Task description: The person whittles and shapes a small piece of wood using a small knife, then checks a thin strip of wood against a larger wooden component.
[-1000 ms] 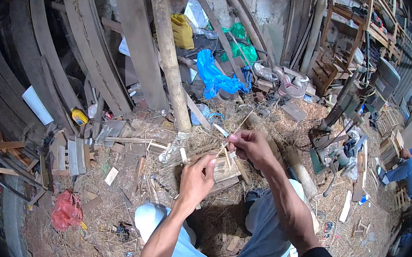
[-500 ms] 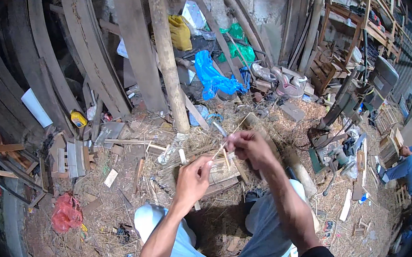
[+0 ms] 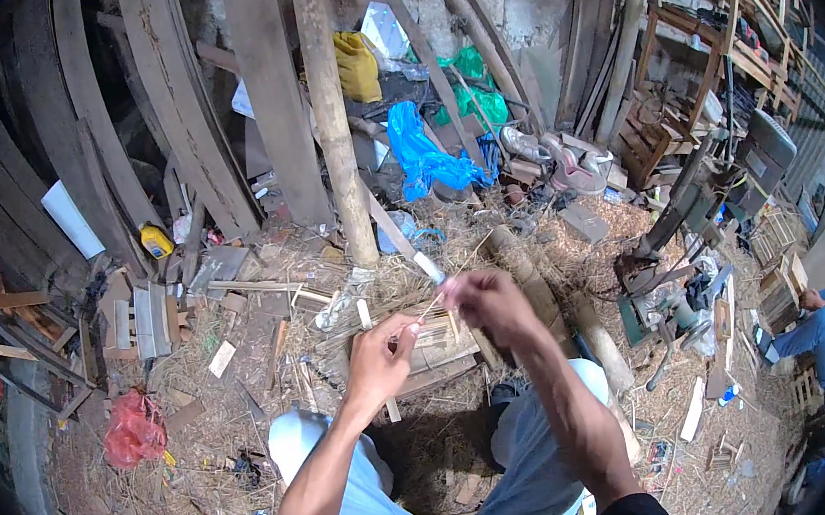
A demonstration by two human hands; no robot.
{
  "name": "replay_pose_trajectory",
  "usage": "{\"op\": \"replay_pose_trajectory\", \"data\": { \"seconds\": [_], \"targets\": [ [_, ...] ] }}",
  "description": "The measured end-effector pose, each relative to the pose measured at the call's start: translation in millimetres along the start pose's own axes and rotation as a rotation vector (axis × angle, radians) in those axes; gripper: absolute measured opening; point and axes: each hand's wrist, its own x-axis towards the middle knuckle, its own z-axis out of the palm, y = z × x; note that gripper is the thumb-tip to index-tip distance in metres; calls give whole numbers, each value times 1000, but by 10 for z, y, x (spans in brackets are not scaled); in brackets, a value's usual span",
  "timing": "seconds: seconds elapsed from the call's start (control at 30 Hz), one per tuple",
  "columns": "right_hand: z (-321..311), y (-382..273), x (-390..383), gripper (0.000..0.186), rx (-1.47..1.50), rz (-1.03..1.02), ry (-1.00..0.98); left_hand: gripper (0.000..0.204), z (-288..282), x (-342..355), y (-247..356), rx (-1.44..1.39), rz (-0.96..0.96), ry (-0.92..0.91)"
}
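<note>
My left hand (image 3: 381,359) is closed, pinching a thin wooden stick (image 3: 428,311) between thumb and fingers. My right hand (image 3: 494,305), slightly blurred, is closed around a small knife; its short pale blade (image 3: 429,267) points up and left, away from me. The knife's handle is hidden in my fist. The stick runs from my left fingertips toward the right hand, where the two hands nearly meet. Below them, between my knees, lies a small slatted piece of light wood (image 3: 434,340) on a wooden board (image 3: 435,377).
A wooden post (image 3: 337,135) stands ahead, with blue plastic (image 3: 418,151) beyond it. Straw and wood scraps cover the floor. A red plastic bag (image 3: 135,428) lies at left. At right stands a metal machine (image 3: 692,193); farther right sits another person in jeans (image 3: 811,341).
The knife blade has shifted slightly left and now shows its flat, paler side. My right hand has tilted and dropped slightly; my left hand stays nearly in place.
</note>
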Motion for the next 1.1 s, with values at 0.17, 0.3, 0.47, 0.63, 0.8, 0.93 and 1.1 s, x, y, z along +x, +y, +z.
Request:
{"op": "replay_pose_trajectory", "data": {
  "seconds": [0.17,0.3,0.47,0.63,0.8,0.93,1.1],
  "targets": [
    [55,-147,-45,28,-40,-44,82,19,22,22,-19,-10,13,-5],
    [-48,-171,-5,24,-9,-75,155,19,-2,9,-18,-24,5,-22],
    [-98,-30,11,21,-27,-71,96,20,-14,11,-89,-28,41,-31],
    [-325,-290,-13,21,197,-90,272,16,-110,27,-86,27,20,-98],
    [-374,-171,-17,23,227,-69,185,16,-182,53,-148,-77,-82,-144],
    [-459,-174,36,20,311,-54,246,17,-143,59,-30,-9,-42,-195],
    [-461,-124,181,20,272,-78,343,16,-102,70,28,83,-30,-164]
  ]
}}
